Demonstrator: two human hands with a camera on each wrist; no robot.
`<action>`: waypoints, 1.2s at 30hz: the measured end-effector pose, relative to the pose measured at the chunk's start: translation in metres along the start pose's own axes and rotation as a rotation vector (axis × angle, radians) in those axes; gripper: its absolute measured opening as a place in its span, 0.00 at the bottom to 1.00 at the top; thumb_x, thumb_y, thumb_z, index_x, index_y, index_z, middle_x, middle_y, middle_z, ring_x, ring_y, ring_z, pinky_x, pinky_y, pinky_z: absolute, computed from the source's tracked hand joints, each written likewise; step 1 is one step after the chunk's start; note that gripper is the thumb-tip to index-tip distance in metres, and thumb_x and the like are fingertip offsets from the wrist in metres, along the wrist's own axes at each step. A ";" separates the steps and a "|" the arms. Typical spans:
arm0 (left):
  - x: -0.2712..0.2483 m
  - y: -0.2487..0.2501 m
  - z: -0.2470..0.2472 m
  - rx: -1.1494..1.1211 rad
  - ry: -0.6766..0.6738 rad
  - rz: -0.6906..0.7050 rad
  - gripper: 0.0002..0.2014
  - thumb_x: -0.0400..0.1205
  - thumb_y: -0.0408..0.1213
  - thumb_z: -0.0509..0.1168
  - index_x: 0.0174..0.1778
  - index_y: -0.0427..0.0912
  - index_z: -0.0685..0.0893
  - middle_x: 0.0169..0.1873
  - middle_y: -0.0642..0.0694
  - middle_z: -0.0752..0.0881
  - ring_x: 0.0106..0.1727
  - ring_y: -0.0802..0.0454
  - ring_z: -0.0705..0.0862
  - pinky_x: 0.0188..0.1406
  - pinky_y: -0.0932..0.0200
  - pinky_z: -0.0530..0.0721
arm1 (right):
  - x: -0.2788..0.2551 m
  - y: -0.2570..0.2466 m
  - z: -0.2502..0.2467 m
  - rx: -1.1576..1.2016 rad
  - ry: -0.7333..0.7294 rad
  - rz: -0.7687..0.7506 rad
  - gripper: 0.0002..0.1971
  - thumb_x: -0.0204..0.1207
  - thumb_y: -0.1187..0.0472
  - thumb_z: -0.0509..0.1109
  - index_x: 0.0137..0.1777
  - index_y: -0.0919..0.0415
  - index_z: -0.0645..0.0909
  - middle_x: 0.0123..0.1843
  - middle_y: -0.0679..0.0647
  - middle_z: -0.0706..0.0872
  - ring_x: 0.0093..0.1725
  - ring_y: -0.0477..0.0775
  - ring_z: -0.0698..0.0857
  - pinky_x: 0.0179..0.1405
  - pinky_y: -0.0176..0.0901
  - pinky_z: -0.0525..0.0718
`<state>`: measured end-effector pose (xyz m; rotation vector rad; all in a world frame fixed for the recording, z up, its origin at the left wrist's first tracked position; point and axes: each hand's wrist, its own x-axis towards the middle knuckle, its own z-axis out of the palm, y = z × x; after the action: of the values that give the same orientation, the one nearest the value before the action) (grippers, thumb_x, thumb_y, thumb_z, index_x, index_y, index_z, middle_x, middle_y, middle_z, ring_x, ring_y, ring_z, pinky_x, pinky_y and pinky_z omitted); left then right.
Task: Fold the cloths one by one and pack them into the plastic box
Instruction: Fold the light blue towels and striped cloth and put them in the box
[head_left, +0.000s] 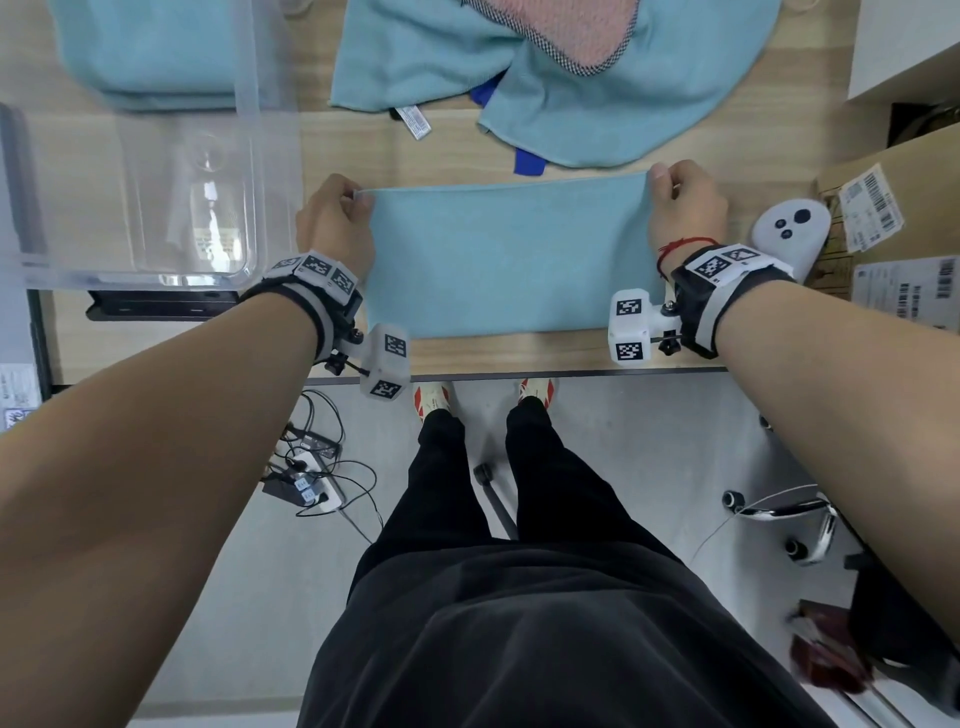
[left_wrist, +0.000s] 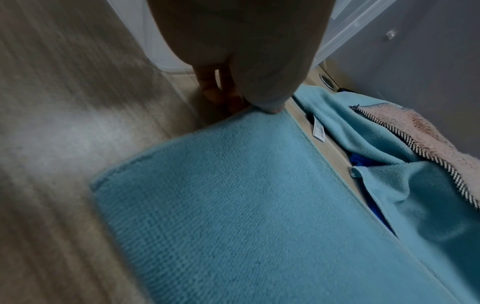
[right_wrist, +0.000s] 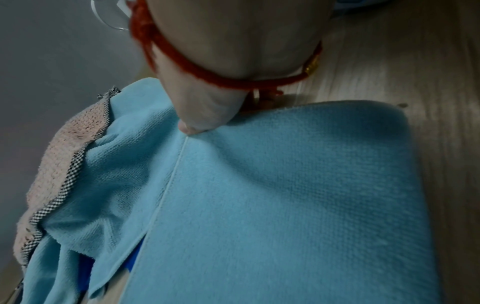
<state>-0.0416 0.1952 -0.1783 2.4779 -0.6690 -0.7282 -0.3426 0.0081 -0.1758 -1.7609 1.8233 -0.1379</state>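
A light blue cloth (head_left: 509, 257) lies folded flat on the wooden table near its front edge. My left hand (head_left: 337, 218) pinches its far left corner, and my right hand (head_left: 675, 200) pinches its far right corner. In the left wrist view the thumb (left_wrist: 270, 109) presses on the corner of the blue cloth (left_wrist: 246, 216). The right wrist view shows the same for the right thumb (right_wrist: 192, 127) on the blue cloth (right_wrist: 285, 205). The clear plastic box (head_left: 156, 197) stands to the left, with a folded blue cloth (head_left: 150, 52) seen through it at its far end.
A heap of loose cloths (head_left: 545, 78), light blue, pink and dark blue, lies just behind the folded one. A white controller (head_left: 789, 234) and cardboard boxes (head_left: 893, 228) sit at the right. The table's front edge (head_left: 519, 371) runs just below my wrists.
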 end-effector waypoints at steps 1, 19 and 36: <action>0.000 0.001 0.000 -0.001 0.001 -0.001 0.06 0.83 0.43 0.60 0.45 0.48 0.80 0.35 0.50 0.79 0.38 0.52 0.74 0.37 0.63 0.70 | 0.001 0.000 0.001 0.003 0.001 0.004 0.20 0.86 0.50 0.56 0.51 0.68 0.79 0.40 0.57 0.77 0.41 0.56 0.73 0.38 0.44 0.65; 0.008 0.011 0.001 0.015 -0.021 -0.105 0.09 0.82 0.52 0.63 0.44 0.51 0.79 0.36 0.55 0.80 0.31 0.58 0.75 0.23 0.71 0.69 | 0.025 0.001 -0.001 -0.292 -0.078 0.034 0.23 0.84 0.44 0.51 0.53 0.62 0.80 0.53 0.65 0.86 0.52 0.67 0.82 0.43 0.47 0.71; -0.036 0.052 0.030 0.198 -0.316 0.417 0.26 0.70 0.51 0.77 0.60 0.47 0.79 0.57 0.45 0.75 0.58 0.48 0.75 0.59 0.55 0.74 | -0.046 -0.037 0.024 -0.162 -0.433 -0.402 0.10 0.74 0.54 0.69 0.54 0.54 0.78 0.48 0.53 0.81 0.48 0.57 0.81 0.51 0.47 0.79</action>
<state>-0.1019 0.1668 -0.1591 2.2912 -1.3835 -0.9284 -0.3013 0.0548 -0.1628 -2.0611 1.1915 0.2258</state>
